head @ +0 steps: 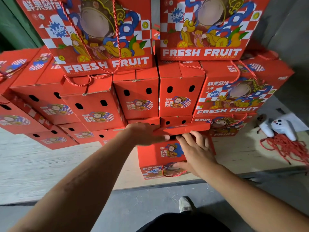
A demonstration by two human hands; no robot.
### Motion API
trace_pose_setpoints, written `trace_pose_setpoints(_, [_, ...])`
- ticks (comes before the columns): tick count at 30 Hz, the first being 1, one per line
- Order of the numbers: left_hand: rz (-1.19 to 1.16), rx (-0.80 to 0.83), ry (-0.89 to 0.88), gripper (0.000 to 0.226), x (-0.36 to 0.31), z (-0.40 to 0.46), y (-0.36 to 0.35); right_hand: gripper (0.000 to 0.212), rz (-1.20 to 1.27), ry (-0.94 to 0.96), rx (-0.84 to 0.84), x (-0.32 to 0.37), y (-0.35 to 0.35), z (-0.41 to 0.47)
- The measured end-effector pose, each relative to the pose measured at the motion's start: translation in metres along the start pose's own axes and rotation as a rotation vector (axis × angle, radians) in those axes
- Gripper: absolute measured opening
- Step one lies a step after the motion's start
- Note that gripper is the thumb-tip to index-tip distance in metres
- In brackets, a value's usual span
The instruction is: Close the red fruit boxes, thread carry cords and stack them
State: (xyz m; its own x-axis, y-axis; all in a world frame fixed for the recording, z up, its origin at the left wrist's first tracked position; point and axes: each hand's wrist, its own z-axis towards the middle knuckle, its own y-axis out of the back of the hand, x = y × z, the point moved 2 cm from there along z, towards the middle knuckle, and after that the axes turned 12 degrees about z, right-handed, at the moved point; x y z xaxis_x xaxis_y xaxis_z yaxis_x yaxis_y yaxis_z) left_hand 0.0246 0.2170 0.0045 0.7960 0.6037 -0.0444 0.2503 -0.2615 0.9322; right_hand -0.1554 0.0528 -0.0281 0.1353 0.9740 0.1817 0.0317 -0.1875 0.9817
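Observation:
A red fruit box (160,153) stands in front of me on top of another red box (153,171) that has a red carry cord (173,174) looped at its front. My left hand (147,134) grips the upper box's top flap (184,128), fingers over it and thumb under its edge. My right hand (195,151) lies with straight fingers against the box's near face, fingertips by the dark slot under the flap. Behind rises a stack of closed red boxes (138,97), several with cords threaded.
A heap of loose red cords (284,148) lies on the floor at the right, beside a white object (277,126). The boxes rest on a pale board (234,158). My shoe (185,204) stands on grey concrete below.

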Motion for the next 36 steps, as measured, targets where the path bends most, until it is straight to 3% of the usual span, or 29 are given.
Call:
trace_pose_setpoints(2, [0.056, 0.030, -0.024, 0.096, -0.005, 0.004, -0.003, 0.101, -0.028, 0.025, -0.070, -0.001, -0.002, -0.004])
trace_pose_setpoints(6, [0.006, 0.051, -0.012, 0.080, -0.010, 0.010, -0.017, 0.097, -0.027, 0.070, -0.168, -0.006, -0.005, -0.006])
trace_pose_setpoints(11, [0.106, 0.033, -0.020, 0.084, -0.007, 0.011, -0.026, 0.100, -0.012, 0.100, -0.158, -0.011, -0.003, 0.000])
trace_pose_setpoints(14, [0.192, -0.042, -0.051, 0.096, -0.011, 0.007, -0.040, 0.099, 0.006, 0.087, -0.117, -0.012, -0.006, 0.006])
trace_pose_setpoints(18, [0.286, -0.188, -0.013, 0.087, -0.017, 0.008, -0.054, 0.116, 0.024, 0.072, -0.120, -0.012, -0.009, 0.009])
trace_pose_setpoints(22, [0.332, -0.223, 0.062, 0.077, -0.024, 0.003, -0.056, 0.132, 0.117, 0.036, 0.198, -0.014, -0.007, 0.020])
trace_pose_setpoints(24, [0.211, -0.201, 0.128, 0.072, -0.035, -0.005, -0.060, 0.127, 0.252, -0.049, 0.437, -0.016, 0.006, 0.033])
trace_pose_setpoints(25, [0.116, -0.201, 0.153, 0.071, -0.042, -0.009, -0.063, 0.122, 0.324, -0.100, 0.464, -0.015, 0.013, 0.041])
trace_pose_setpoints(27, [-0.031, -0.222, 0.176, 0.075, -0.055, -0.021, -0.071, 0.109, 0.374, -0.135, 0.310, -0.004, 0.012, 0.049])
trace_pose_setpoints(29, [-0.006, -0.263, 0.157, 0.080, -0.061, -0.034, -0.083, 0.098, 0.296, -0.083, 0.176, 0.019, -0.003, 0.044])
trace_pose_setpoints(33, [-0.064, -0.344, 0.217, 0.070, -0.033, -0.049, -0.091, 0.092, 0.190, -0.037, 0.340, -0.011, -0.006, 0.030])
trace_pose_setpoints(35, [-0.338, -0.310, 0.354, 0.065, 0.002, -0.058, -0.099, 0.089, 0.208, -0.215, 0.421, -0.061, 0.015, 0.024])
trace_pose_setpoints(36, [-0.614, -0.294, 0.464, 0.064, 0.023, -0.067, -0.104, 0.092, 0.220, -0.353, 0.453, -0.085, 0.026, 0.019])
